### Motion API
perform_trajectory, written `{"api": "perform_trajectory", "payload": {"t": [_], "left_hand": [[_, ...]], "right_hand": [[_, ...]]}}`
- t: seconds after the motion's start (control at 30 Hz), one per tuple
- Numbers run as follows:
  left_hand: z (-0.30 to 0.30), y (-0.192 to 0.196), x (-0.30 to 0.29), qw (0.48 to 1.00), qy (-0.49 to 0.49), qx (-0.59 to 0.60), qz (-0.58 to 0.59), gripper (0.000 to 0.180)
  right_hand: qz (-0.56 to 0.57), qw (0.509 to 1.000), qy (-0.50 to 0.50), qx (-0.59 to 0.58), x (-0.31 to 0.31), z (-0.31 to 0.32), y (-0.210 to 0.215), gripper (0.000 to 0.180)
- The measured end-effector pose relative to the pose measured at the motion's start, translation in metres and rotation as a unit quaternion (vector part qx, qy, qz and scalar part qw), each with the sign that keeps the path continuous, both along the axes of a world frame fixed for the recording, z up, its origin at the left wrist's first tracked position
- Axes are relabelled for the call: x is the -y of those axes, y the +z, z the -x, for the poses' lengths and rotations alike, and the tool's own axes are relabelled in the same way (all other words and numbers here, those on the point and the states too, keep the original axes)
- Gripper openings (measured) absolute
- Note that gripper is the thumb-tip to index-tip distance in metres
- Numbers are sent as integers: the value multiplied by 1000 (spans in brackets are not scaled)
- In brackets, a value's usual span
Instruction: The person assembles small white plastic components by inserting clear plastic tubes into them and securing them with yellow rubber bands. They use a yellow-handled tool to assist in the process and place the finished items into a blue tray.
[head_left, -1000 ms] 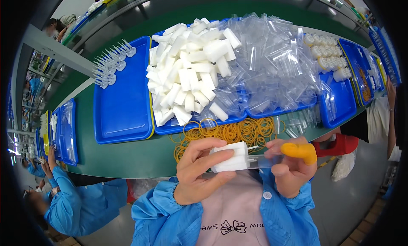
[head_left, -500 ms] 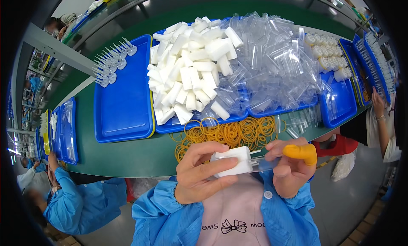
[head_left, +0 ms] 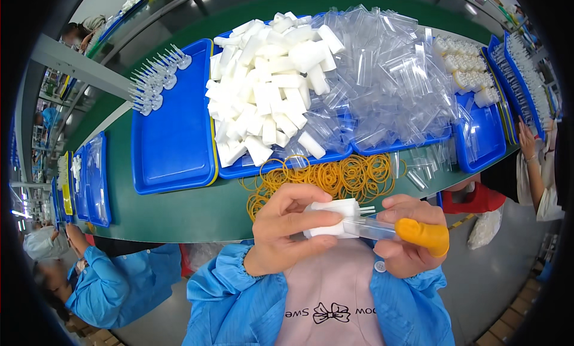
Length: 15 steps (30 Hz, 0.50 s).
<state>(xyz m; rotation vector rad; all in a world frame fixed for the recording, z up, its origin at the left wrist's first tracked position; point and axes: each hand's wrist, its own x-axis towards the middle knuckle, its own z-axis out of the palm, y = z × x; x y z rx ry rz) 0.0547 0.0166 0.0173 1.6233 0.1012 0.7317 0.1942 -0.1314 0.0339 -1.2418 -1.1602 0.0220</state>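
Just above the table's near edge, my left hand [head_left: 281,229] is closed around a white foam block [head_left: 345,206], with fingers above and below it. Thin pale sticks [head_left: 367,209] jut from the block's right end. My right hand [head_left: 406,250] pinches a clear plastic sleeve [head_left: 378,229], whose left end meets the foam; how far it overlaps I cannot tell. One right finger wears a yellow finger cot [head_left: 421,235]. Beyond my hands lie many yellow rubber bands [head_left: 326,181] in a loose heap.
A pile of white foam blocks [head_left: 257,83] and a heap of clear sleeves [head_left: 388,77] fill the middle trays. At left, a blue tray [head_left: 173,142] has clear stemmed parts [head_left: 156,83] at its far edge. White bundles [head_left: 469,68] sit at right. Co-workers [head_left: 125,280] work either side.
My right hand has turned a little and lowered its fingers around the sleeve. The foam block has risen slightly in view with my left hand, and the sleeve lies closer against it.
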Motion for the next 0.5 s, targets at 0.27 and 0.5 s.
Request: {"api": "perform_trajectory", "payload": {"t": [0.27, 0.5], "left_hand": [[6, 8, -3, 983, 33, -19, -178, 39], [-2, -2, 6, 949, -67, -13, 309, 68]], "right_hand": [[20, 969, 41, -242, -1, 0, 2, 36], [25, 970, 17, -240, -1, -5, 5, 31]]}}
